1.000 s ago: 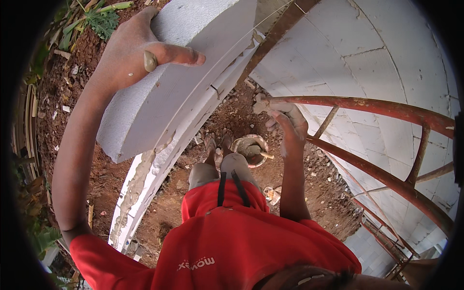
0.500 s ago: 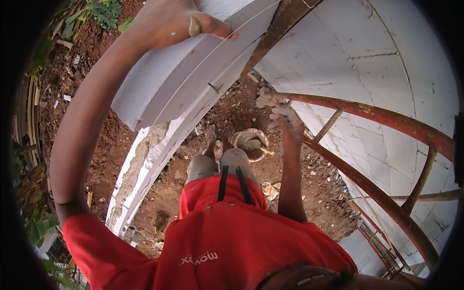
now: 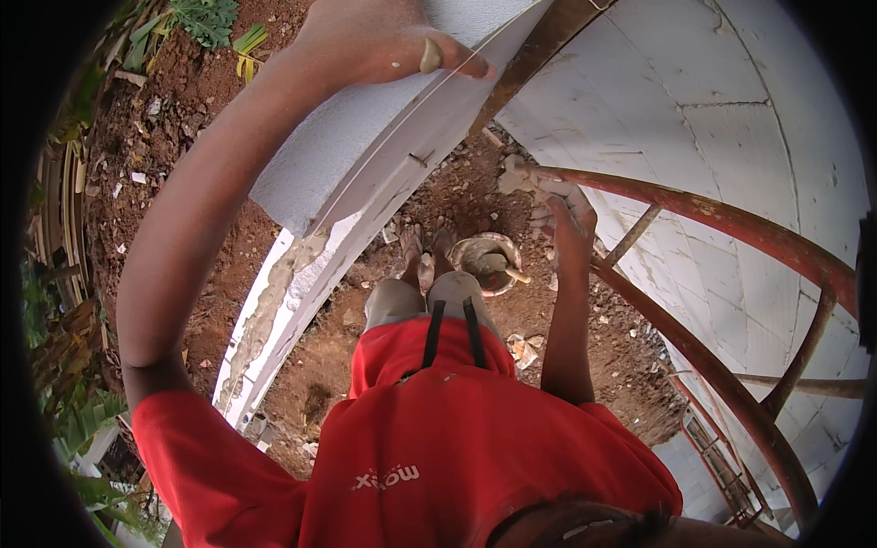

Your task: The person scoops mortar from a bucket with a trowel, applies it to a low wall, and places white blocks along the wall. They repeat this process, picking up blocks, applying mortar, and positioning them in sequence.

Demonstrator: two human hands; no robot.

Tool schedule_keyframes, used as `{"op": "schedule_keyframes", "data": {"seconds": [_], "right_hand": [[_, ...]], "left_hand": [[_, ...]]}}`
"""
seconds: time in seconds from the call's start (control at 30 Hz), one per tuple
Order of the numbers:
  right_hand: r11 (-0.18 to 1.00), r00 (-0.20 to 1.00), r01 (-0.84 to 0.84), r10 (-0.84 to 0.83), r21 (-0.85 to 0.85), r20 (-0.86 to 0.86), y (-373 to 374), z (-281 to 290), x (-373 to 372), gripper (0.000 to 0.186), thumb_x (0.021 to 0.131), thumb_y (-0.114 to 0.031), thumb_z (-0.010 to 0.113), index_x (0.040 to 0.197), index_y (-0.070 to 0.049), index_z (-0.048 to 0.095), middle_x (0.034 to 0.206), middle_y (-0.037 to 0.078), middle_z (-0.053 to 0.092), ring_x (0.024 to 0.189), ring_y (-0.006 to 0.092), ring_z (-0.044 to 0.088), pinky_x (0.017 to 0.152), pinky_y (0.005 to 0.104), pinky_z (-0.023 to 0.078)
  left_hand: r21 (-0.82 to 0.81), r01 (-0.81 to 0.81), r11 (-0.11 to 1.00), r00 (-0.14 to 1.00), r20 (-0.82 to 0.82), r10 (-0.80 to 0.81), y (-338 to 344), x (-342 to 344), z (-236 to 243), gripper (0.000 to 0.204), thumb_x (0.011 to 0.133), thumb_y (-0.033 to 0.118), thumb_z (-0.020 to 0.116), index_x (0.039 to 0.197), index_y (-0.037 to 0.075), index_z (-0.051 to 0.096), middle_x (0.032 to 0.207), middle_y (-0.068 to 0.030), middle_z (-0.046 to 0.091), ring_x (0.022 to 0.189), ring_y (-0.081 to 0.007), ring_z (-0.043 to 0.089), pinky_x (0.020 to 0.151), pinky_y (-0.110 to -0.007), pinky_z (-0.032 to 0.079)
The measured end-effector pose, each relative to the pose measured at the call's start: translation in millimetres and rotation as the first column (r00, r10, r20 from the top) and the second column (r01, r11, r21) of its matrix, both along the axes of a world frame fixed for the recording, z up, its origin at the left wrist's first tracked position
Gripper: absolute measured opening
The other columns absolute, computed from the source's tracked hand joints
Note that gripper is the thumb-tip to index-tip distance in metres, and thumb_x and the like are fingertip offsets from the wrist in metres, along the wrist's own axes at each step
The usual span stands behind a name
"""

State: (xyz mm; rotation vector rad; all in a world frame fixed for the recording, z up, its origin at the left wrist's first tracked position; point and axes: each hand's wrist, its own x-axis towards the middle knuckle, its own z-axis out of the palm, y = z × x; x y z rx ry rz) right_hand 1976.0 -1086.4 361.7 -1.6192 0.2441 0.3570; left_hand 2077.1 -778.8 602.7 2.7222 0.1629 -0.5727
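Observation:
My left hand is closed over the top of a white lightweight block, thumb along its side, a blob of grey mortar on the skin. The block sits along the top of a narrow white wall with mortar showing along it. A thin string runs along the block's edge. My right hand has curled, mortar-coated fingers beside the red scaffold rail; a grey, mortar-covered shape lies just above them, and what they hold is unclear. Below, a bucket holds mortar and a light-handled tool.
A tall block wall stands at the right behind rusty scaffolding. A dark beam slants at the top. Red soil with rubble lies around my bare feet, and plants grow at the left edge.
My left hand and the block have moved up and rightward, showing more of the mortared wall. My right hand has shifted slightly upward from half a second ago, still beside the scaffold rail.

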Motion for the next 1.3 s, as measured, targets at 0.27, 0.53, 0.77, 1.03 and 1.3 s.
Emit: {"op": "schedule_keyframes", "data": {"seconds": [0.27, 0.53, 0.77, 1.03, 1.3], "right_hand": [[0.996, 0.965, 0.084, -0.090, 0.035, 0.246, 68.8, 56.3, 80.0, 0.027, 0.097, -0.008, 0.062, 0.122, 0.003, 0.067, 0.104, 0.014, 0.074, 0.082, 0.0184, 0.070, 0.071, 0.0298, 0.057], [0.995, 0.708, -0.085, 0.097, -0.051, 0.699, 106.5, 175.1, 103.8, 0.027, 0.094, -0.012, 0.070, 0.119, -0.002, 0.072, 0.117, 0.012, 0.071, 0.106, 0.0193, 0.067, 0.096, 0.0318, 0.052], [0.872, 0.540, -0.189, 0.476, -0.451, 0.694, 144.9, 200.6, 127.6, 0.032, 0.093, -0.013, 0.070, 0.121, 0.001, 0.070, 0.118, 0.011, 0.069, 0.118, 0.0210, 0.061, 0.102, 0.0329, 0.046], [0.571, 0.378, 0.059, 0.746, -0.819, 0.548, 146.7, 185.9, 143.0, 0.037, 0.097, -0.031, 0.069, 0.128, -0.010, 0.074, 0.132, 0.012, 0.070, 0.124, 0.0242, 0.064, 0.107, 0.0372, 0.047], [0.549, 0.532, 0.044, 0.694, -0.834, 0.485, 150.5, 190.8, 143.9, 0.040, 0.095, -0.038, 0.070, 0.128, -0.017, 0.075, 0.136, 0.009, 0.068, 0.126, 0.0245, 0.063, 0.110, 0.0358, 0.044]], "left_hand": [[-0.092, 0.048, 0.995, 0.944, 0.328, -0.015, 13.9, -21.3, -26.9, 0.120, 0.069, 0.072, 0.080, 0.140, -0.018, 0.045, 0.138, -0.0391, 0.055, 0.129, -0.0432, 0.059, 0.108, -0.045, 0.048], [-0.494, -0.046, 0.868, 0.865, 0.415, 0.282, 106.0, -144.2, -54.0, 0.116, 0.061, 0.061, 0.088, 0.155, 0.009, 0.045, 0.149, -0.0248, 0.054, 0.138, -0.0359, 0.054, 0.120, -0.048, 0.041], [-0.378, -0.031, 0.925, 0.930, 0.329, 0.166, 104.9, -209.5, -124.8, 0.130, 0.063, 0.049, 0.096, 0.158, 0.001, 0.022, 0.150, -0.0281, 0.048, 0.141, -0.0396, 0.049, 0.120, -0.053, 0.038], [-0.379, -0.048, 0.924, 0.898, 0.389, 0.206, 89.0, -200.7, -161.3, 0.127, 0.062, 0.051, 0.095, 0.144, -0.009, 0.019, 0.126, -0.0315, 0.060, 0.115, -0.0459, 0.066, 0.102, -0.048, 0.053], [-0.308, -0.036, 0.951, 0.885, 0.433, 0.174, 82.1, -200.8, -155.7, 0.124, 0.061, 0.048, 0.093, 0.144, -0.009, 0.021, 0.126, -0.0323, 0.057, 0.116, -0.0490, 0.063, 0.101, -0.050, 0.053]]}}
